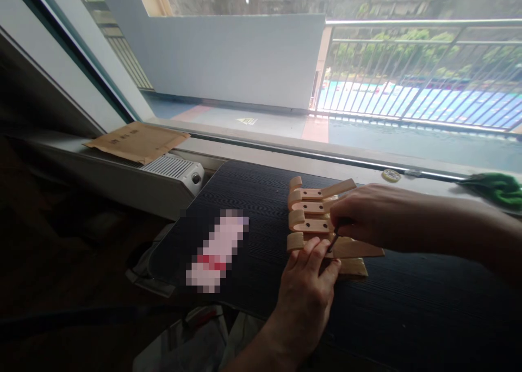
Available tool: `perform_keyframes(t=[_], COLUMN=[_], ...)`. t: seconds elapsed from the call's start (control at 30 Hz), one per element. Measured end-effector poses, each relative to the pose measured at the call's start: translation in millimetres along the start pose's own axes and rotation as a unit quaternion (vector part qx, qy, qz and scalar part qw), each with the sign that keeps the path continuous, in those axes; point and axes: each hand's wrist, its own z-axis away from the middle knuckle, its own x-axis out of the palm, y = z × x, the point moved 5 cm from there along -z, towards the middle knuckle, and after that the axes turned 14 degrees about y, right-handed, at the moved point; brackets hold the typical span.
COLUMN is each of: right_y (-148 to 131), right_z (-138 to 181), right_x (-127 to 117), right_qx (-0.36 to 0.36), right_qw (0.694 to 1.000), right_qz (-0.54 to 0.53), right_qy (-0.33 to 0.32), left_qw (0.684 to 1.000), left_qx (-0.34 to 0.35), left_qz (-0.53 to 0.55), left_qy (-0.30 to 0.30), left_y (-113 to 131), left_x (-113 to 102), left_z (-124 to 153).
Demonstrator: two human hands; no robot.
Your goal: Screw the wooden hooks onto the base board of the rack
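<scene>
Several light wooden hooks [312, 209] lie side by side in a row on a dark ribbed tabletop [253, 198]. My left hand [308, 290] presses down on the nearest hook, fingers spread over it. My right hand [367, 217] comes in from the right and pinches a thin dark tool [332, 242], its tip pointed down at the hook under my left fingers. Flat wooden pieces [359, 249] show under my right hand.
A blurred pink-and-red object [218, 249] lies to the left on the tabletop. Cardboard [136, 141] rests on a white radiator [175, 168] by the sill. A small tape roll [390, 174] and green cloth [499, 187] sit on the window ledge.
</scene>
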Motion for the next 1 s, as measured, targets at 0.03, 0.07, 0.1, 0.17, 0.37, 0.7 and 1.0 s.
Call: perform_keyframes(t=[0.03, 0.07, 0.1, 0.17, 0.37, 0.7, 1.0], right_y=[2, 4, 5, 3, -22, -37, -26], right_z=[0, 1, 1, 2, 7, 9, 7], right_x=[0, 0, 1, 0, -5, 6, 9], right_qx=[0.009, 0.018, 0.026, 0.033, 0.029, -0.044, 0.004], right_qw=[1.000, 1.000, 0.999, 0.998, 0.995, 0.999, 0.999], right_qz=[0.002, 0.008, 0.018, 0.041, 0.086, -0.002, 0.040], right_qy=[-0.002, 0.000, 0.005, 0.017, -0.030, -0.028, -0.017], left_qw=[1.000, 1.000, 1.000, 1.000, 0.999, 0.999, 0.999], left_qx=[0.001, 0.003, 0.006, 0.013, 0.032, 0.032, 0.025], left_qz=[0.001, 0.001, 0.002, 0.004, 0.018, 0.032, 0.033], left_qy=[-0.001, 0.000, 0.000, 0.003, -0.034, -0.028, -0.020], left_y=[0, 0, 1, 0, 0, 3, 2], left_x=[0, 0, 0, -1, -14, -22, -21], left_z=[0, -1, -1, -3, -3, 11, 12])
